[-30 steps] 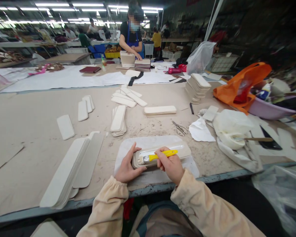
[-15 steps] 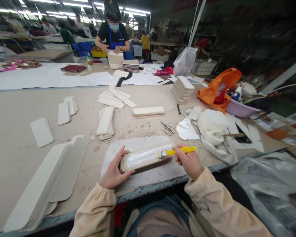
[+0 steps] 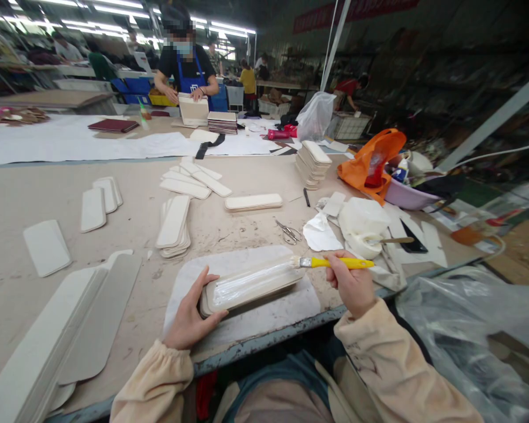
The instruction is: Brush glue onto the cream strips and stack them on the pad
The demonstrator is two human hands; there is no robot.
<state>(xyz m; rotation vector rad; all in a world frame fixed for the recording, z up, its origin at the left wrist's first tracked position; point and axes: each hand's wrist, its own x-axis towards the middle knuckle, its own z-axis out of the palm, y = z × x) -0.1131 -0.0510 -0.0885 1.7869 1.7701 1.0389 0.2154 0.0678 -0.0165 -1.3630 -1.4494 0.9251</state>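
My left hand grips the left end of a stack of long, rounded cream boards, thumb along the front edge and fingers behind. Wet, shiny streaks of a white coating cover the top board. Closed around the yellow handle of a paintbrush is my right hand. The brush's bristles touch the right end of the top board. Beneath the stack lies a white rounded sheet, close to the table's front edge.
Several cream board stacks lie around, with longer boards at left. Scissors, crumpled white paper and a white tub with a stick are to the right. Across the table a co-worker handles boards.
The brush has slid right along the top board to its right end, my right hand moving with it. My left hand still grips the stack. The whole view has shifted slightly.
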